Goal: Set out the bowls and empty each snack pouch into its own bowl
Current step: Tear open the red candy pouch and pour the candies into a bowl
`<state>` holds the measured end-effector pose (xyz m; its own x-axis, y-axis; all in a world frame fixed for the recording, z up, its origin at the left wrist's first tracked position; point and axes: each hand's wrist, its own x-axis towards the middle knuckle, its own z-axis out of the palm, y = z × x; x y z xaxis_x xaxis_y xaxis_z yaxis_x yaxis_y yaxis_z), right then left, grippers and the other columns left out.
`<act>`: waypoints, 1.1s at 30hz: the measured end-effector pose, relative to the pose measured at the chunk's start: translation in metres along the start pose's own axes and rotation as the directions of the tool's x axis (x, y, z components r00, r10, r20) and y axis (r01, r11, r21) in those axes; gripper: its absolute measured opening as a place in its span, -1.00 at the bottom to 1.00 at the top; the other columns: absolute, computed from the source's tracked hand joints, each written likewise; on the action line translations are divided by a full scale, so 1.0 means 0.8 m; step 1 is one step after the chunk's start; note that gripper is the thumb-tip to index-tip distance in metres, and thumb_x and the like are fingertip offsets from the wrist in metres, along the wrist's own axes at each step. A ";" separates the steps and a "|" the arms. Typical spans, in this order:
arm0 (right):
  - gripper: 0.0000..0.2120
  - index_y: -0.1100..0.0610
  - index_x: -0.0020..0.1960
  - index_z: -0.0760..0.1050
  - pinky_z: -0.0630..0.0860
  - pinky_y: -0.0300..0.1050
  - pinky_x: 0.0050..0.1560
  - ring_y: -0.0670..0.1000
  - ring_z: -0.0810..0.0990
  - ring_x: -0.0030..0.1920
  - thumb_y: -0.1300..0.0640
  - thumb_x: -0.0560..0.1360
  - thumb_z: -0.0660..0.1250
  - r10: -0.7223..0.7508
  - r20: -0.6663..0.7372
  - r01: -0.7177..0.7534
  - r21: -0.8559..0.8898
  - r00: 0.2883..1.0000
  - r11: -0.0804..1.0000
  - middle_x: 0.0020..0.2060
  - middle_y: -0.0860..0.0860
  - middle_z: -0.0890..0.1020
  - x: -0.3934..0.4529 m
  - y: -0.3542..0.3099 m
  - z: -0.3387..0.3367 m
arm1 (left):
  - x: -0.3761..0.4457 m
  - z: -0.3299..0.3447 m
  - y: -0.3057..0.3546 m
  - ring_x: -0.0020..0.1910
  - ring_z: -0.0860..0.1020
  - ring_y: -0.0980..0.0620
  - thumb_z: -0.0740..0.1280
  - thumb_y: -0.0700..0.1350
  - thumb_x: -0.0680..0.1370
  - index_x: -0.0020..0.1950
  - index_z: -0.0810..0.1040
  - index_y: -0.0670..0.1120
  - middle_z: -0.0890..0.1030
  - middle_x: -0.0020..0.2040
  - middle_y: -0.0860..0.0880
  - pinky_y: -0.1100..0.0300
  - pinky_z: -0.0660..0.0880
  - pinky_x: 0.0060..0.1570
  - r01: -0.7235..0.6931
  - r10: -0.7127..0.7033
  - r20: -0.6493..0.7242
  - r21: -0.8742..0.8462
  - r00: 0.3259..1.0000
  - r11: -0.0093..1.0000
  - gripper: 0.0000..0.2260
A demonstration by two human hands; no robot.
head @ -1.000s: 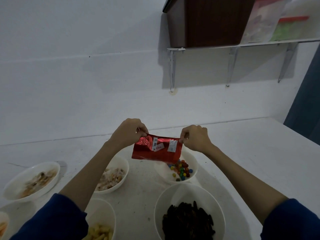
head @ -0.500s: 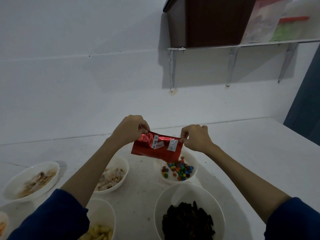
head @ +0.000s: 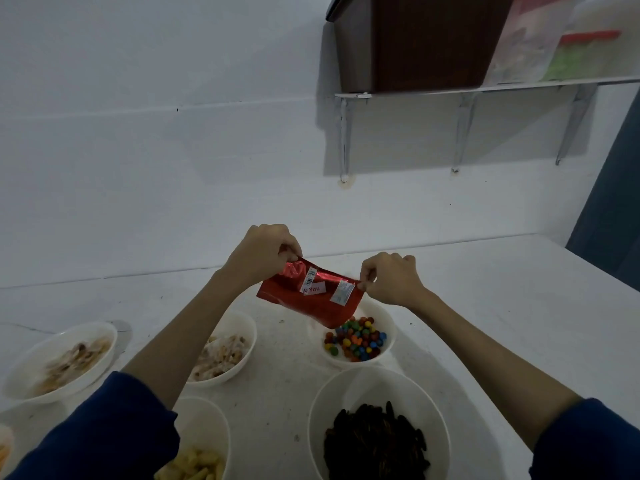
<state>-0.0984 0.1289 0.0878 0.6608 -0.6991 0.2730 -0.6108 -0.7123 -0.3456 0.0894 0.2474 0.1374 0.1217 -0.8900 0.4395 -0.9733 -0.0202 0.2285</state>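
Observation:
I hold a shiny red snack pouch (head: 311, 296) upside down above a small white bowl (head: 389, 344) that holds coloured candies (head: 356, 339). My left hand (head: 263, 252) pinches the pouch's upper left corner and my right hand (head: 389, 278) pinches its right corner. The pouch's lower end hangs just over the candy pile. Other white bowls are filled: one with dark sticks (head: 375, 439) near me, one with pale mixed snacks (head: 221, 355), one with yellow pieces (head: 194, 465), and one at the left (head: 62, 362).
The white table (head: 519, 323) runs to a white wall behind. A wall shelf (head: 485, 88) at upper right carries a dark wooden box and plastic containers. A dark curtain (head: 616, 209) hangs at the far right.
Both hands have lifted and tilted the pouch, left corner higher. More candies have dropped into the bowl and the pile has grown.

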 end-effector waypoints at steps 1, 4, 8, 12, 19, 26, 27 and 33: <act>-0.92 0.15 -0.16 0.58 0.18 -0.05 0.07 0.01 0.57 -0.05 0.15 0.42 0.35 -0.001 0.008 0.001 -0.003 1.000 1.000 -0.14 0.00 0.66 -0.001 0.000 0.000 | 0.001 0.000 0.000 -0.16 0.57 -0.05 0.36 -0.26 0.44 -0.15 0.68 -0.14 0.64 -0.15 -0.09 0.02 0.46 0.03 -0.009 0.009 -0.001 0.016 1.000 1.000 -0.89; -0.93 0.13 -0.17 0.59 0.21 -0.04 0.09 0.01 0.57 -0.05 0.14 0.42 0.35 0.021 0.023 -0.021 -0.003 1.000 1.000 -0.15 -0.01 0.67 -0.002 0.001 -0.001 | 0.006 0.001 0.002 -0.14 0.56 -0.03 0.35 -0.24 0.44 -0.16 0.67 -0.11 0.63 -0.13 -0.05 -0.04 0.40 0.09 -0.037 0.038 -0.007 0.059 0.999 0.998 -0.89; -0.90 0.12 -0.17 0.61 0.32 -0.06 0.09 -0.03 0.55 -0.09 0.09 0.39 0.39 0.063 0.091 -0.070 0.069 0.994 0.995 -0.25 -0.07 0.60 -0.007 0.005 0.005 | 0.018 -0.004 0.016 0.00 0.52 0.01 0.27 -0.21 0.49 -0.11 0.65 -0.07 0.59 -0.04 -0.01 0.13 0.23 0.08 -0.057 0.052 0.040 0.152 0.998 0.987 -0.83; -0.83 0.07 -0.10 0.59 0.34 -0.01 0.12 -0.05 0.56 -0.08 0.00 0.39 0.39 0.075 0.133 -0.085 0.077 0.988 0.993 -0.23 -0.11 0.58 -0.013 0.007 0.011 | 0.033 -0.003 0.043 0.03 0.47 0.08 0.22 -0.17 0.52 -0.06 0.64 -0.04 0.55 0.02 0.04 0.19 0.12 0.04 -0.104 0.064 0.164 0.248 0.984 0.963 -0.81; -0.69 0.05 -0.46 0.39 0.50 -0.15 -0.26 0.02 0.54 -0.26 0.27 0.38 0.39 0.216 0.038 -0.210 0.440 0.976 0.873 -0.36 0.03 0.57 -0.018 0.018 0.012 | 0.024 0.019 0.036 0.31 0.36 -0.02 0.42 0.00 0.42 0.33 0.42 0.03 0.46 0.29 -0.02 0.05 0.22 0.31 0.032 -0.034 -0.010 -0.130 0.999 0.991 -0.51; -0.78 0.36 -0.06 0.59 0.62 -0.05 -0.06 0.13 0.66 -0.06 0.21 0.40 0.43 0.200 0.189 -0.274 0.593 0.962 0.757 -0.08 0.20 0.68 -0.030 0.040 0.021 | -0.013 0.050 0.009 0.04 0.58 -0.04 0.43 -0.18 0.41 0.12 0.55 -0.03 0.64 0.03 -0.02 0.18 0.57 0.03 0.351 -0.280 0.231 -0.771 0.932 0.532 -0.70; -0.78 0.30 -0.02 0.60 0.61 -0.10 -0.08 0.09 0.66 -0.08 0.19 0.39 0.44 0.185 0.211 -0.276 0.592 0.960 0.757 -0.06 0.18 0.68 -0.031 0.040 0.018 | -0.012 0.052 0.012 0.01 0.60 -0.04 0.43 -0.21 0.41 0.06 0.57 -0.05 0.65 -0.03 -0.02 0.25 0.58 -0.06 0.315 -0.270 0.196 -0.791 0.943 0.524 -0.75; -0.76 0.03 0.06 0.56 0.57 -0.28 -0.18 -0.02 0.69 -0.13 0.07 0.41 0.42 0.107 0.102 -0.145 0.810 0.989 0.569 -0.14 0.06 0.70 -0.025 0.021 -0.014 | -0.002 0.054 0.019 -0.12 0.61 0.12 0.47 -0.26 0.36 0.05 0.59 -0.06 0.65 -0.10 0.01 0.32 0.57 -0.10 0.246 -0.258 0.110 -0.773 0.960 0.584 -0.71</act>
<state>-0.1268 0.1301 0.0869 0.6327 -0.7612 0.1419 -0.0900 -0.2543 -0.9629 0.0656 0.2292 0.1028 0.3468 -0.8990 0.2675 -0.3885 0.1219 0.9133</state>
